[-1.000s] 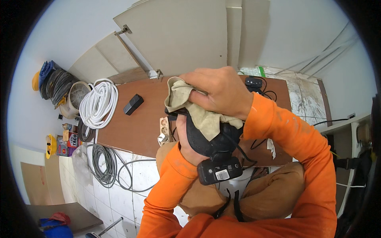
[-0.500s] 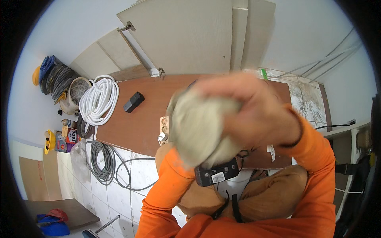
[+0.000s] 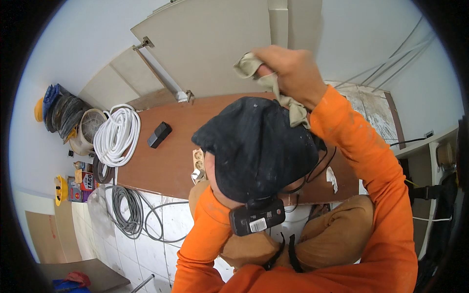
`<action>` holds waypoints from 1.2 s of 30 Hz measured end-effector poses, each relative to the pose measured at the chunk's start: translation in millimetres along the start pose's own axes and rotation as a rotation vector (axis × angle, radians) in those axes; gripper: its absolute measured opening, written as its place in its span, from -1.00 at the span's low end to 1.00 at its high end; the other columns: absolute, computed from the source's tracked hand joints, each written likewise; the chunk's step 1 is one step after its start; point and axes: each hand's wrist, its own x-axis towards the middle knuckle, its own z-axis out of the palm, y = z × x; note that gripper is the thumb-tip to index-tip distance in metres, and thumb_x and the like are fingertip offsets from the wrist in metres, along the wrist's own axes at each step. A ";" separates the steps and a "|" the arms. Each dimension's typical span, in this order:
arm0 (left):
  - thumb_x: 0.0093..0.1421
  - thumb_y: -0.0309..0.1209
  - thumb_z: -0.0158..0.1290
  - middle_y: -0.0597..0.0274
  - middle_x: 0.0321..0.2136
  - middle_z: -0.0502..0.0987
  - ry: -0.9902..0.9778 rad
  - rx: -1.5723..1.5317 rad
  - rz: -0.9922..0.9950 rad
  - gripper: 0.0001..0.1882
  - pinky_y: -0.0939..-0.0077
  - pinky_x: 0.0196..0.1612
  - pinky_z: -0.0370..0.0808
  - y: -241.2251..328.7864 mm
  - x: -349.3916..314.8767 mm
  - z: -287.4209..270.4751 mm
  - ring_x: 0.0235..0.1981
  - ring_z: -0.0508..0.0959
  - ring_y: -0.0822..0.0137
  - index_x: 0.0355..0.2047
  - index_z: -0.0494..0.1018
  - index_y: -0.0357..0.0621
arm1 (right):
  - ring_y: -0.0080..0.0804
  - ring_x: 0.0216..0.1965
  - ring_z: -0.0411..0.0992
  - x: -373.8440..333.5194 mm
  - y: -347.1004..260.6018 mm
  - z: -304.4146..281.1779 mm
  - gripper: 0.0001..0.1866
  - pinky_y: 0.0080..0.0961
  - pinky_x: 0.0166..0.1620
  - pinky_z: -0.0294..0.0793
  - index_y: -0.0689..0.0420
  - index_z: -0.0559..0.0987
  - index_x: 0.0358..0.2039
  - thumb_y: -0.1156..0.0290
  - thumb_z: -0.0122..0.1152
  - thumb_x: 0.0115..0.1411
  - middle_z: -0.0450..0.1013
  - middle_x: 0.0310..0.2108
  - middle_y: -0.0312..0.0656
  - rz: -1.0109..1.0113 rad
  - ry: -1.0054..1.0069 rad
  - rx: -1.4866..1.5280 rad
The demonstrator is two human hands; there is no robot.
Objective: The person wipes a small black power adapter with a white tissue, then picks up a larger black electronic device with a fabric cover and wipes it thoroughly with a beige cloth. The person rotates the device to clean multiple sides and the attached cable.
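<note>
My left hand (image 3: 212, 171) is mostly under a black fabric cap (image 3: 259, 141), holding it up in front of me. Only a strip of hand and wrist shows at the cap's left edge; the fingers are hidden. At the cap's near edge hangs a black box-shaped device (image 3: 257, 218) with a white label, and a dark cable runs off to the right. Above the cap's far right side, my right hand (image 3: 295, 73) is closed round a crumpled beige cloth (image 3: 276, 85). The cloth's lower end hangs against the cap or just over it.
Under my hands lies a brown board (image 3: 161, 171), bearing a black block (image 3: 159, 135), a power strip (image 3: 198, 163) and a white scrap (image 3: 331, 178). Coiled white hose (image 3: 117, 134) and grey cable (image 3: 128, 212) lie left. Pale panels (image 3: 210, 46) lean on the far wall.
My right hand has lifted the beige cloth away from over the cap, toward the far side, uncovering the black fabric. The view has shifted slightly.
</note>
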 end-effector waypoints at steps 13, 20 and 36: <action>0.35 -0.14 -0.01 0.03 0.26 0.39 -0.001 0.121 0.010 -0.42 0.14 0.32 0.31 -8.1 -1.1 16.7 0.24 0.41 0.06 0.28 0.32 -0.16 | -0.21 -0.51 0.50 9.7 -117.2 -24.6 -0.69 -0.32 -0.45 0.46 0.00 0.60 -0.21 0.24 0.40 0.02 0.50 -0.46 -0.26 -0.125 -0.183 0.440; 0.31 -0.23 0.10 0.04 0.22 0.43 -0.014 0.144 -0.007 -0.46 0.17 0.28 0.34 -10.4 8.8 29.1 0.21 0.45 0.07 0.25 0.37 -0.17 | -0.23 -0.41 0.57 0.8 -32.3 -14.6 -0.68 -0.31 -0.30 0.55 0.02 0.59 -0.11 0.30 0.35 0.09 0.57 -0.36 -0.22 -0.009 -0.013 0.207; 0.38 -0.19 -0.01 0.09 0.22 0.43 -0.022 0.291 0.441 -0.48 0.17 0.29 0.35 11.8 15.3 51.9 0.20 0.46 0.08 0.27 0.33 -0.15 | -0.28 0.10 0.49 31.1 -120.0 -79.8 -0.30 -0.39 0.14 0.52 0.30 0.26 0.33 0.51 0.21 0.17 0.41 0.15 -0.01 0.860 -0.076 1.631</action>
